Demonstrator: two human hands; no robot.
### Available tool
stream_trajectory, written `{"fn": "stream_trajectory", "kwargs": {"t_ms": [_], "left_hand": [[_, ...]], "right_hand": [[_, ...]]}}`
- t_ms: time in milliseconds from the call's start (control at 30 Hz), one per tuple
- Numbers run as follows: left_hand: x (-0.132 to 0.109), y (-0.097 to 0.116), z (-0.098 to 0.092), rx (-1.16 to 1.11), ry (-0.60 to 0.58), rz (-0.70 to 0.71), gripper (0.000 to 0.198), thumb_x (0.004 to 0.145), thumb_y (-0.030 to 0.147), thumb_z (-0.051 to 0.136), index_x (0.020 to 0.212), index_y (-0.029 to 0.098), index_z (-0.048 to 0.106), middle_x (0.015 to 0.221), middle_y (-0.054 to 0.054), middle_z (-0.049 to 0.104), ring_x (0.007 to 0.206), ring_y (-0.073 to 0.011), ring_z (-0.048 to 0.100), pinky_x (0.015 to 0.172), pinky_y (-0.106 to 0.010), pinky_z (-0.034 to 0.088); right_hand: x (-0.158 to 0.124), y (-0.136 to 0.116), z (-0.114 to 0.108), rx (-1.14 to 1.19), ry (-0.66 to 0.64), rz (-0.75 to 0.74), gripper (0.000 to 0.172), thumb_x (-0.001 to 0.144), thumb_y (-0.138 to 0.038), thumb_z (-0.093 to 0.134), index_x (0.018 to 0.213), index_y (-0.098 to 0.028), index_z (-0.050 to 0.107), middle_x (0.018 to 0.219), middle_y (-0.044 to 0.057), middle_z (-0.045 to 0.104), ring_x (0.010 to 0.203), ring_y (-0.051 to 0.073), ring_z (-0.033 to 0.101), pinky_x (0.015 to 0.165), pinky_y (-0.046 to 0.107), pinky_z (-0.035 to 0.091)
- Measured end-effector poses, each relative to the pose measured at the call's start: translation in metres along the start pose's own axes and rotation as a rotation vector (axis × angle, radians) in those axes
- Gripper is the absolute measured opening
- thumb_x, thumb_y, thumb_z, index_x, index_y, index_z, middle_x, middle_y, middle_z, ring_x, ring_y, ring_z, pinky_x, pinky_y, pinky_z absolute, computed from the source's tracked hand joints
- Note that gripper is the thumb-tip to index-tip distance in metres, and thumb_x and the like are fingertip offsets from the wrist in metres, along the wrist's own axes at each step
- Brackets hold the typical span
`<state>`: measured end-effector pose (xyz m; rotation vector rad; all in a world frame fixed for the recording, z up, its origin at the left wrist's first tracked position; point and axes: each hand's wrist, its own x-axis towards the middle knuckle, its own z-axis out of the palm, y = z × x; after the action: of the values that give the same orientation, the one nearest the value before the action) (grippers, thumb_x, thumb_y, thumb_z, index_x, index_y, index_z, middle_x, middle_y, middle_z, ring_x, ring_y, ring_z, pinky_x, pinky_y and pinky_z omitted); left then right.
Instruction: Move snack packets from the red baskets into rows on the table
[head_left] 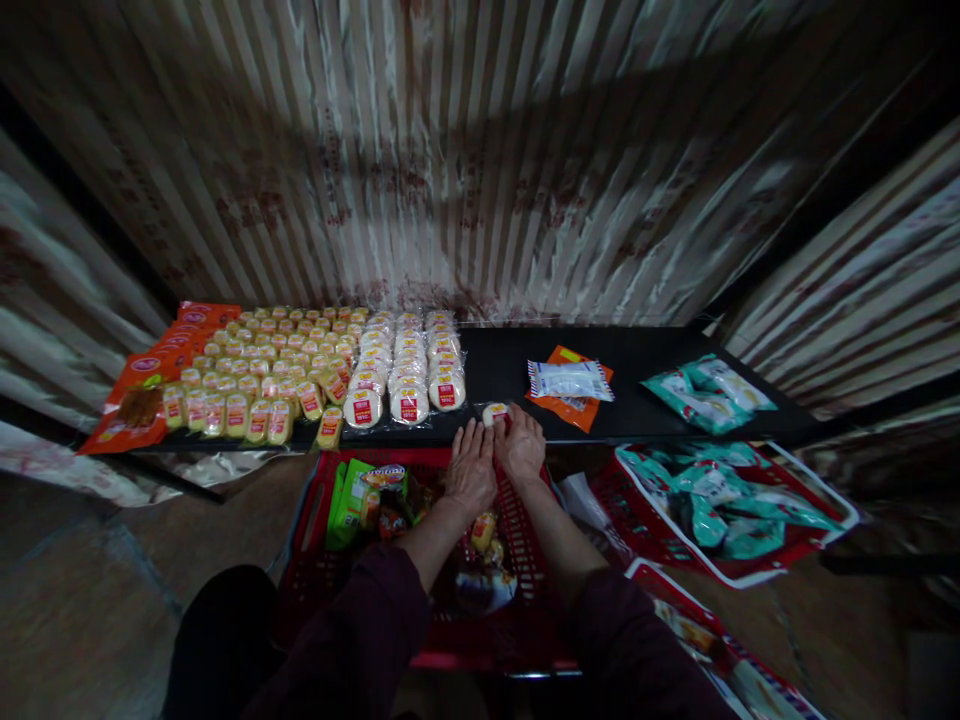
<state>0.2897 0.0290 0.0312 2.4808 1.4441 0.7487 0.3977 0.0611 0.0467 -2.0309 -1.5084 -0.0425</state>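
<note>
A wrapped round white cake (495, 413) with a red label lies at the front edge of the black shelf, partly covered by my fingers. My right hand (523, 446) curls its fingers around the cake's right side. Close against it, my left hand (472, 466) reaches up with fingers stretched out, its tips at the cake's near left side. To the left, similar round cakes (409, 403) stand in three overlapping rows. Beside those rows are many small yellow wrapped cakes (237, 414), with one (329, 428) lying at the front edge.
Under my forearms sits a red basket (529, 600) with mixed snacks. Orange packets (176, 345) line the shelf's left end. White and orange packets (571, 381) and green packets (709, 393) lie to the right. Another red basket (817, 480) holds green packets below.
</note>
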Motion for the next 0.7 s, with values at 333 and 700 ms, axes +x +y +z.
{"fn": "stream_trajectory", "kwargs": {"t_ms": [333, 700], "left_hand": [[-0.010, -0.006, -0.007, -0.029, 0.005, -0.051, 0.060, 0.082, 0.014, 0.039, 0.141, 0.005, 0.034, 0.147, -0.018, 0.037, 0.140, -0.0262, 0.027, 0.113, -0.048, 0.029], [-0.014, -0.026, -0.025, 0.017, 0.158, -0.075, 0.059, 0.086, 0.013, 0.037, 0.143, 0.005, 0.027, 0.150, -0.020, 0.030, 0.142, -0.0252, 0.020, 0.111, -0.047, 0.035]], "right_hand": [[-0.017, -0.012, 0.004, 0.204, 0.060, 0.010, 0.052, 0.086, -0.038, 0.038, 0.128, -0.009, 0.048, 0.122, 0.019, 0.059, 0.113, 0.028, 0.054, 0.097, 0.045, 0.040], [-0.028, -0.044, 0.011, 0.459, 0.064, 0.041, 0.057, 0.085, -0.035, 0.040, 0.136, -0.008, 0.039, 0.133, 0.020, 0.050, 0.123, 0.026, 0.047, 0.103, 0.044, 0.039]]}}
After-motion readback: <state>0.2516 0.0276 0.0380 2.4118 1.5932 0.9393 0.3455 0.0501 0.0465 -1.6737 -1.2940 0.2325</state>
